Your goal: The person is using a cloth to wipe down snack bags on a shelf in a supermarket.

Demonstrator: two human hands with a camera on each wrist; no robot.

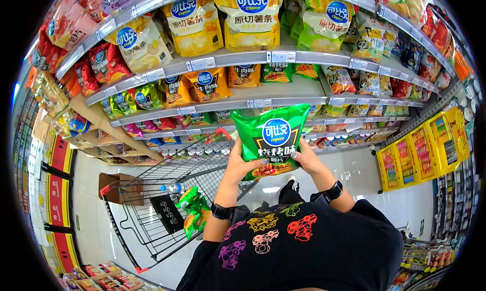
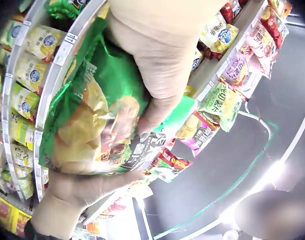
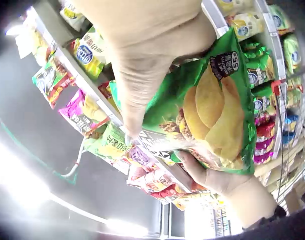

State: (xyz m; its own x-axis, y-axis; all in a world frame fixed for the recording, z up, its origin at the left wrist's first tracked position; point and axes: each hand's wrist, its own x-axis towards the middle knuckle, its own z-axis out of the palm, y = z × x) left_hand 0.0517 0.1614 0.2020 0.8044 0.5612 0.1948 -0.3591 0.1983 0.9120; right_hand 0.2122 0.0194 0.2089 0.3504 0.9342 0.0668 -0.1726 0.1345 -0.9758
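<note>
A green bag of potato chips [image 1: 273,134] with a blue round logo is held upright in front of the chest, its printed face toward the head camera. My left hand [image 1: 238,162] grips its left edge, thumb lying across the front. On the opposite edge, my right hand [image 1: 308,159] holds it the same way. The left wrist view shows the bag's picture of chips [image 2: 82,127] beside the left thumb. In the right wrist view, the right thumb presses on the green wrapping [image 3: 167,107]. The fingers behind the bag are mostly hidden.
A wire shopping cart [image 1: 152,210] stands at the left, with green chip bags [image 1: 195,210] and a water bottle [image 1: 174,188] in it. Shelves [image 1: 243,94] full of snack bags curve across the front. A yellow display rack [image 1: 422,152] stands right, and a cardboard box [image 1: 120,189] is behind the cart.
</note>
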